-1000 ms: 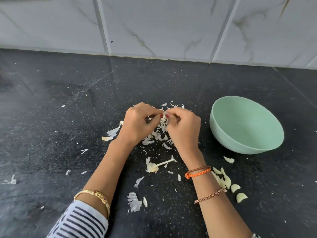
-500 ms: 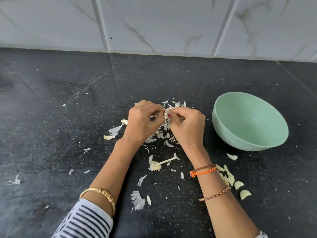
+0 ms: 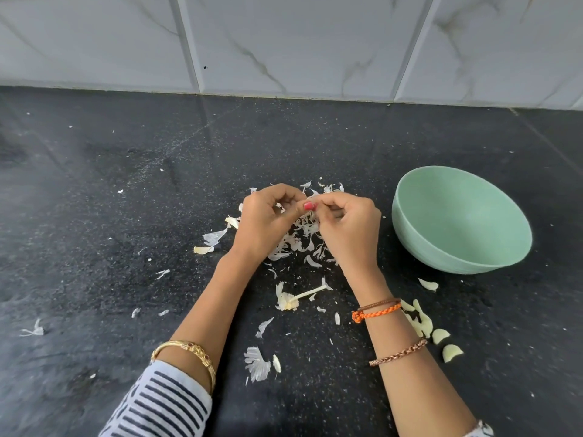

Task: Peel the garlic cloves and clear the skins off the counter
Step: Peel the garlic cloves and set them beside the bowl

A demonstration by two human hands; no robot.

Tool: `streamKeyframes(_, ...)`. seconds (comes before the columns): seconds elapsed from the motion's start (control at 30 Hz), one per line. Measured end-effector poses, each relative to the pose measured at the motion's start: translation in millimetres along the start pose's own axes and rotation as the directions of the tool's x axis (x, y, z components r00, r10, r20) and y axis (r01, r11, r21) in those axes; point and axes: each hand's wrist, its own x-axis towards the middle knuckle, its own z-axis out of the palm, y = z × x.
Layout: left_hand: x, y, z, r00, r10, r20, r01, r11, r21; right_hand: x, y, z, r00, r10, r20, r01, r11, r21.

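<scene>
Black speckled stone makes up the counter [image 3: 94, 216], which runs back to a wall of white marbled tiles [image 3: 299, 42]. Papery white garlic skins [image 3: 299, 238] lie scattered over the middle of it, thickest in a loose heap directly beneath the two hands, with stray flakes trailing off to the left and toward the near edge. A bare garlic stem with its root base [image 3: 291, 299] lies just nearer than the heap, between the forearms.

Both hands hover close together above the heap, fingertips meeting. The left hand [image 3: 263, 222] has its fingers curled, and the right hand [image 3: 350, 228] likewise, each pinching at a small clove [image 3: 317, 201] held between them; the clove itself is almost wholly hidden by the fingers, so its state of peeling cannot be told.

Peeled cloves [image 3: 424, 323], pale yellow and smooth, lie in a small group on the counter just right of the right forearm, with one more piece nearer the bowl. A mint-green bowl [image 3: 410, 222] stands to the right of the hands, near but apart from them. Bracelets circle the right wrist, a gold bangle the left, above a striped sleeve [image 3: 157, 405].
</scene>
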Motion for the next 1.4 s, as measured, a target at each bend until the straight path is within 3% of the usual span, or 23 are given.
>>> streamKeyframes(0.23,0.8,-3.8,-5.9,0.996,0.086,0.028,-0.088,0.993,0.083,0.1,2.7,-0.4,1.000,-0.011,-0.004,0.010,0.996,-0.085)
streamKeyframes(0.5,0.8,-6.3,-5.6,0.942,0.333,-0.049,-0.309,0.914,0.263,-2.4,2.5,2.7,0.997,-0.077,-0.005,0.075,0.987,-0.143)
streamKeyframes(0.57,-0.2,-4.4,-4.6,0.949,0.303,-0.090,-0.277,0.934,0.224,-1.7,3.2,1.9,0.995,-0.099,-0.007,0.097,0.987,-0.125)
streamKeyframes(0.7,0.7,1.5,-5.7,0.990,-0.014,-0.138,-0.004,0.991,-0.132,1.7,-3.5,-4.9,0.987,-0.113,0.114,0.102,0.990,0.101)
streamKeyframes(0.8,4.0,-1.3,-10.8,0.973,-0.120,-0.196,0.085,0.981,-0.176,1.7,-9.8,-7.8,0.991,-0.054,0.125,0.016,0.958,0.287)
streamKeyframes(1.0,-0.8,2.7,1.1,0.998,-0.020,-0.057,0.013,0.991,-0.134,-0.7,-8.9,-2.9,0.967,0.239,0.084,-0.253,0.905,0.341)
streamKeyframes(1.3,0.0,0.1,0.8,0.995,-0.046,-0.084,0.027,0.977,-0.211,-0.3,-8.4,-6.0,0.968,0.234,0.092,-0.252,0.900,0.355)
streamKeyframes(1.4,-0.1,0.9,0.3,0.995,-0.036,-0.096,0.021,0.988,-0.154,-0.7,-9.7,-5.2,0.962,0.237,0.136,-0.272,0.888,0.372)
